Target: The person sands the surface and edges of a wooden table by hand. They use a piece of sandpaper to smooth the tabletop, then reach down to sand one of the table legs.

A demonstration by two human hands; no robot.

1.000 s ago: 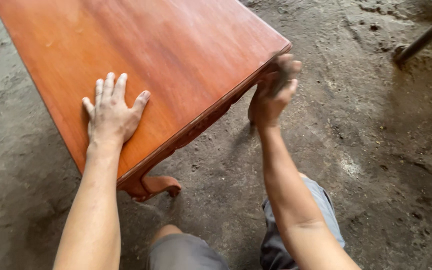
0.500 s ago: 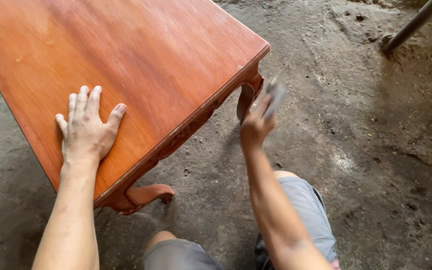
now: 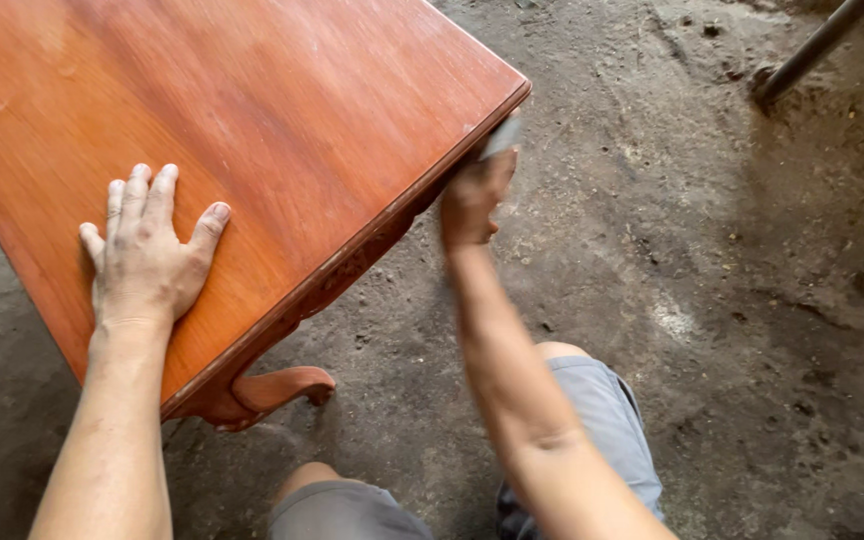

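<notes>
- Nearest the camera, bent knees in grey shorts (image 3: 602,420) sit above a dusty concrete floor (image 3: 732,300).
- Left hand (image 3: 147,255) lies flat, fingers spread, on the near part of a reddish wooden table (image 3: 252,110).
- Below that edge, a curved table leg (image 3: 277,388) shows.
- Right hand (image 3: 474,195) grips a small grey pad (image 3: 502,137), blurred, against the table's right edge.
- Far right, a metal bar (image 3: 817,45) leans.

One wooden table (image 3: 282,110), two hands, one metal bar (image 3: 814,48).
</notes>
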